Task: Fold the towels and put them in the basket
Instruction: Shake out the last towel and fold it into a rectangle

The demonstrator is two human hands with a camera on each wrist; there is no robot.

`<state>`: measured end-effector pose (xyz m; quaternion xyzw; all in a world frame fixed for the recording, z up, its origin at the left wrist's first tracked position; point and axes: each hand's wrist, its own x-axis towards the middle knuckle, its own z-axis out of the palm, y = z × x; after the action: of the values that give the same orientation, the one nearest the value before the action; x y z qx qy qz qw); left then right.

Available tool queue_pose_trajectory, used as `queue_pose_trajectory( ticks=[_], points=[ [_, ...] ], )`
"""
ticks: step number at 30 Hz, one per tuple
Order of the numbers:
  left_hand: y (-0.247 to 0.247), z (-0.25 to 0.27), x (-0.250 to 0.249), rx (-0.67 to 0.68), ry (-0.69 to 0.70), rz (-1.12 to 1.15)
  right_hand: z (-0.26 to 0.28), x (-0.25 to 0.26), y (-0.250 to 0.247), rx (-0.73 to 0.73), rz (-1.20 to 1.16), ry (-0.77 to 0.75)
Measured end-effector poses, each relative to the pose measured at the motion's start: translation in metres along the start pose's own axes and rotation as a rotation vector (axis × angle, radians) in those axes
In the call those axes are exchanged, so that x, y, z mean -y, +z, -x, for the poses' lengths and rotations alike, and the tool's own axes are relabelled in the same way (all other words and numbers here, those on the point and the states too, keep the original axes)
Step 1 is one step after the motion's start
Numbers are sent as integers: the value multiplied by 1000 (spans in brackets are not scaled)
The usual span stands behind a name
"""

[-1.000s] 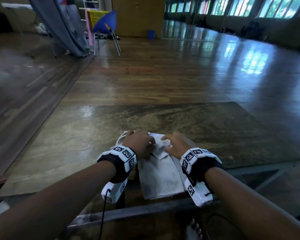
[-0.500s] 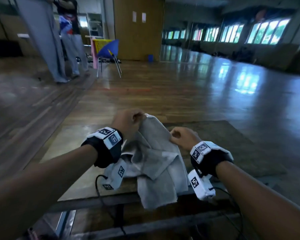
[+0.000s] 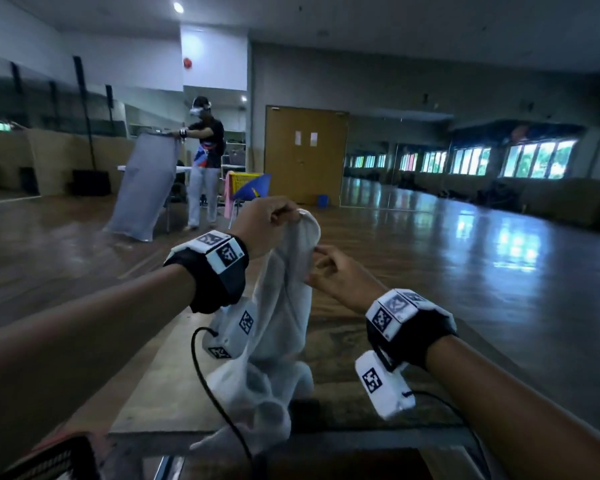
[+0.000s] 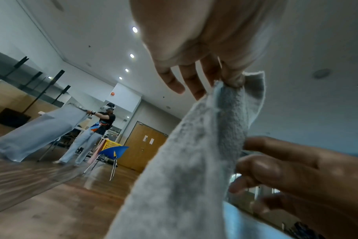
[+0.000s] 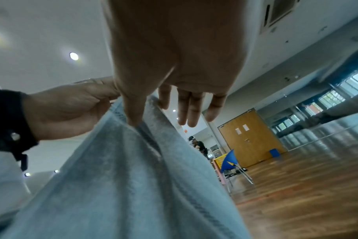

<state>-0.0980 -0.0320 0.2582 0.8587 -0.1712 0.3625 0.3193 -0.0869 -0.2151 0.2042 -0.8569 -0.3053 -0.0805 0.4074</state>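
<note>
Over table [image 3: 343, 344], both hands pinch towel [image 3: 284, 306] (wrist views show thumb-and-finger grips)

The soft, pale grey terry-cloth towel [image 3: 284, 306] is held up in the air by its top edge. It hangs down in long, loose folds, and it is not folded. Its top corner pokes out at the high end. The bottom part lies bunched up in a crumpled heap on the near edge of the brown table [image 3: 413, 341], a little left of the middle. Up close the cloth looks fuzzy [image 4: 196, 161], with a stitched hem along one side [image 5: 202, 208].
</note>
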Motion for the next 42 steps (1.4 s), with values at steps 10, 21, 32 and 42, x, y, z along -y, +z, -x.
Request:
queue_pose_trajectory(
  ticks=[10, 21, 32, 42],
  points=[
    [-78, -17, -35, -154, 0, -95, -15, 48, -23, 21, -184, -75],
    [-159, -13, -48, -298, -143, -146, 11, 51, -107, 135, -50, 41],
    [-217, 9, -88, -55, -79, -113, 24, 127, -194, -283, 209, -151],
    [-250, 7, -116, -114, -9, -196, 28, 171, -229, -239, 320, -181]
  ],
)
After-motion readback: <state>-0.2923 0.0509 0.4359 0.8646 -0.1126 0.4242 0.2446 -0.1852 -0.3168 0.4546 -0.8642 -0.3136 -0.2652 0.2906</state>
